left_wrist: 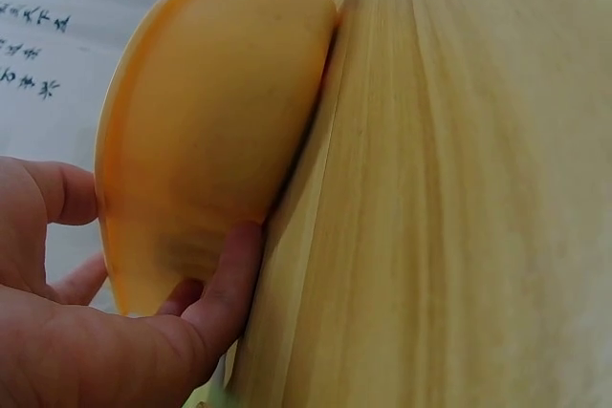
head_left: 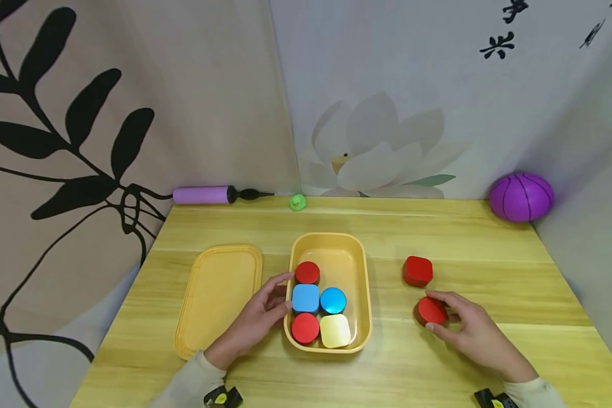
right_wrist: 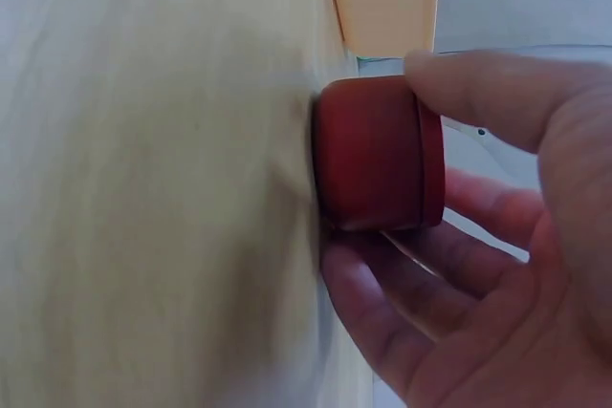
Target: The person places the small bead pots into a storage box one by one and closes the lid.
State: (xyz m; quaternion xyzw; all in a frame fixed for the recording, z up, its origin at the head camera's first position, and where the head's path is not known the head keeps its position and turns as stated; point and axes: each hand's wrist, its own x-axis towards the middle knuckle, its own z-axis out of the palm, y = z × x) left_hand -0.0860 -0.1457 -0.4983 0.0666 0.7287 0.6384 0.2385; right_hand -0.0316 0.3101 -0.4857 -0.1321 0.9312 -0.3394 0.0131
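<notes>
In the head view my right hand (head_left: 469,331) grips a red round tin (head_left: 431,311) between thumb and fingers. The right wrist view shows this lidded tin (right_wrist: 378,155) against the tabletop, with fingers around its side. A red square tin (head_left: 417,271) stands just beyond it. My left hand (head_left: 257,314) touches the left side of a yellow box (head_left: 363,283). In the left wrist view, its fingertips rest on the box's outer wall (left_wrist: 210,93). Inside are two red round tins (head_left: 305,328), a blue square tin (head_left: 305,298), a blue round tin (head_left: 333,300) and a gold square tin (head_left: 335,331).
A yellow lid (head_left: 219,294) lies left of the box. Along the back are a purple pump (head_left: 201,195) and a small green ball-like toy (head_left: 297,202). A purple ball (head_left: 521,196) sits at the back right corner. Wooden tabletop (head_left: 387,368) lies between the box and my right hand.
</notes>
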